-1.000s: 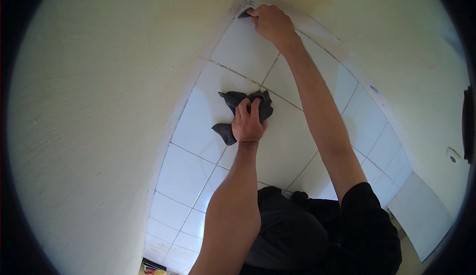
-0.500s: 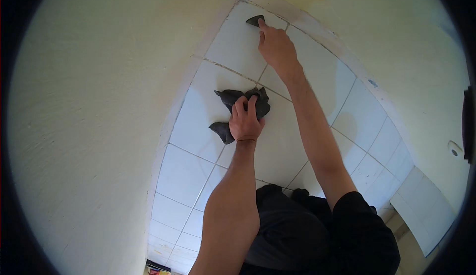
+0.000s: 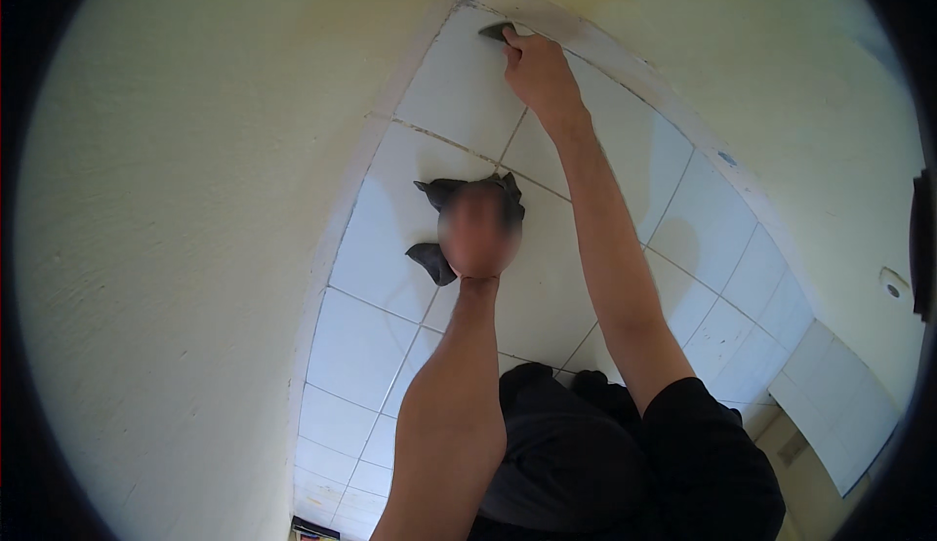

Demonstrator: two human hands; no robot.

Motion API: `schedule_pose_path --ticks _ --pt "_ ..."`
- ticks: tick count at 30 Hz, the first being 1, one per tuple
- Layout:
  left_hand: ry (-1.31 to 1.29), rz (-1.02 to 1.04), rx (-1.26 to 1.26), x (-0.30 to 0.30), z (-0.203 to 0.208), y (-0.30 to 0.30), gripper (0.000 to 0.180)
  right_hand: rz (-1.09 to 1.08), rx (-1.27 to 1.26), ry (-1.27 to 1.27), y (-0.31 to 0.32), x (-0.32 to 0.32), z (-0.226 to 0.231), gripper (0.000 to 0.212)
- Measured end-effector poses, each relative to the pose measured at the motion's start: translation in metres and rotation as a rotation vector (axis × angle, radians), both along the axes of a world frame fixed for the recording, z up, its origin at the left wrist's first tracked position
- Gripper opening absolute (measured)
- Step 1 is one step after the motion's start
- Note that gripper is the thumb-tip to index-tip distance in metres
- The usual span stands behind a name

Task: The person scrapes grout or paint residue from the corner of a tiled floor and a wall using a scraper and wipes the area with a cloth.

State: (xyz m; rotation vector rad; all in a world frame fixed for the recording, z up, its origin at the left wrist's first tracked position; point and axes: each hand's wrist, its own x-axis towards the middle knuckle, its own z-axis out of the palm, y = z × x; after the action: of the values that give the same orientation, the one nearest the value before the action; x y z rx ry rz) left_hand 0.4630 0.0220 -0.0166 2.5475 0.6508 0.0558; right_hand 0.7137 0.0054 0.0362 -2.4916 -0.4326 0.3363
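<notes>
At the far end of the white tiles, my right hand (image 3: 543, 75) is closed around a dark, wedge-shaped scraper (image 3: 496, 32). The scraper's flared blade points left, close to the grout line at the foot of the far wall, near the corner. Nearer to me, my left hand (image 3: 480, 239) rests on a crumpled dark cloth (image 3: 429, 260). Folds of the cloth stick out to the left and beyond the hand. The left fingers are blurred now; half a second ago they were bent into the cloth.
A pale yellow wall (image 3: 185, 248) runs along the left, and another wall (image 3: 781, 82) closes the far right side. The grout line (image 3: 444, 137) near the corner has dark, rough marks. A pale panel (image 3: 839, 409) leans at the lower right. My dark-clothed legs (image 3: 566, 453) are below.
My right hand has moved the scraper slightly away from me, closer to the far wall's foot. My left hand stays on the cloth. The whole view has shifted a little.
</notes>
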Motion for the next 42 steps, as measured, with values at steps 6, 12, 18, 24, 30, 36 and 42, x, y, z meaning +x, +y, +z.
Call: schedule_pose_path --ticks 6,12,18,24,30,36,42 --pt "0.023 0.013 -0.007 -0.001 0.002 0.004 0.063 0.005 0.059 0.12 -0.014 0.016 -0.007 0.032" --pt "-0.055 0.002 0.009 0.004 -0.001 -0.003 0.063 -0.01 0.159 0.112 -0.028 0.024 -0.001 0.029" --pt "0.003 0.006 0.01 0.001 0.001 0.0 0.064 0.065 0.095 0.125 -0.026 0.026 0.0 0.029" --pt "-0.004 0.021 0.059 0.001 0.005 -0.001 0.066 0.089 0.069 0.076 -0.022 0.025 -0.013 0.031" --pt "0.019 0.008 0.015 0.0 0.001 0.002 0.066 0.041 0.156 0.119 -0.011 0.025 -0.015 0.031" --pt "0.02 0.005 -0.003 0.005 0.004 -0.004 0.066 0.025 0.245 0.082 -0.015 0.034 -0.016 0.029" --pt "0.01 0.007 0.01 0.001 0.001 0.001 0.065 0.037 0.139 0.162 -0.015 0.03 -0.009 0.029"
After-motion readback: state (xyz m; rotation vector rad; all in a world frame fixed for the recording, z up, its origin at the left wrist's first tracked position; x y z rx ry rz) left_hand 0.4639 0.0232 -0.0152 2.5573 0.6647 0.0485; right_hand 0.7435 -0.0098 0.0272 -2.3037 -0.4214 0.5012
